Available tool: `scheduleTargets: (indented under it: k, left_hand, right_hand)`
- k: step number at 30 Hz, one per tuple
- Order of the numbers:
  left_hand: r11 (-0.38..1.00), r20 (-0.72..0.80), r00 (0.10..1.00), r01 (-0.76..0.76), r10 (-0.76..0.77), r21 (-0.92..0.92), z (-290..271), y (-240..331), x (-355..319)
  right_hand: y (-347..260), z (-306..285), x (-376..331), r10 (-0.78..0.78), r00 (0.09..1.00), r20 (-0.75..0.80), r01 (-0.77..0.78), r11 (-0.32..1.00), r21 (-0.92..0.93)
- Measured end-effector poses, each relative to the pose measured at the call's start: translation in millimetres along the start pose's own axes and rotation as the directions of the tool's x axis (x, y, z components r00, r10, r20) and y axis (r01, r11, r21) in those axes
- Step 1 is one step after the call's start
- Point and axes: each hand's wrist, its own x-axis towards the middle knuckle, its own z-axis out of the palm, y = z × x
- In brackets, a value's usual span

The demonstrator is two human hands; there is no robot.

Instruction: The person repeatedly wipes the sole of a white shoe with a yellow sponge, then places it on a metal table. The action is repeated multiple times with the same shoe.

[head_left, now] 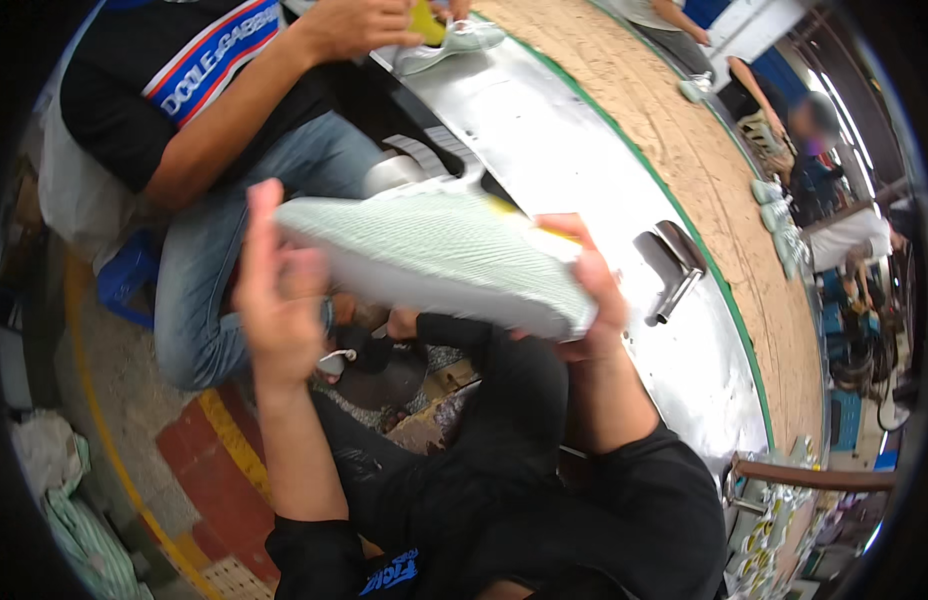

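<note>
While the shoe point(434, 255) hides most of the right hand point(584, 290), its fingers curl over the heel end, clamped on it; the left hand point(274, 290) stands open-fingered at the toe, and whether it grips is unclear. The shoe is pale mint knit with a white sole, held in the air near the metal bench point(574, 170) edge. A co-worker's hand point(359, 25) holds another shoe point(449, 45) at the bench's far end.

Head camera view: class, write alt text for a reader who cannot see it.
A person's two hands hold up a pale green knit shoe, left hand at one end, right hand gripping the other. Behind it runs a curved shiny metal bench, where a seated co-worker in jeans handles another pale shoe.
</note>
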Motion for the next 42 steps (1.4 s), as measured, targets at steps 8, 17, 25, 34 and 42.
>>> scheduleTargets:
  k: [8, 17, 25, 34, 42]
  left_hand:
    - [0.971, 0.526, 0.849, -0.163, 0.047, 0.177, 49.1, 14.7, -41.9]
    - [0.773, 0.036, 0.932, 0.277, -0.361, 0.57, -143.6, -38.5, -141.0]
    - [0.524, -0.435, 0.807, 0.591, -0.4, 0.614, -223.7, -43.2, -196.3]
    - [0.668, -0.192, 0.909, 0.404, -0.37, 0.625, -175.8, -71.7, -159.6]
    - [0.6, -0.005, 0.84, 0.392, -0.542, 0.697, -126.7, -99.8, -181.9]
  right_hand:
    - [-51.3, -62.0, -24.1, -0.446, 0.803, 0.395, 0.113, -0.538, -0.836]
    - [-121.8, -126.1, 133.9, -0.338, 0.824, -0.455, -0.566, -0.537, -0.625]
    - [-80.7, -166.6, 133.2, -0.323, 0.944, 0.059, -0.129, -0.531, -0.837]
    - [-105.0, -140.7, -31.9, -0.442, 0.817, 0.37, 0.107, -0.515, -0.851]
    - [-130.5, -170.9, -107.0, -0.153, 0.983, 0.102, -0.052, -0.764, -0.643]
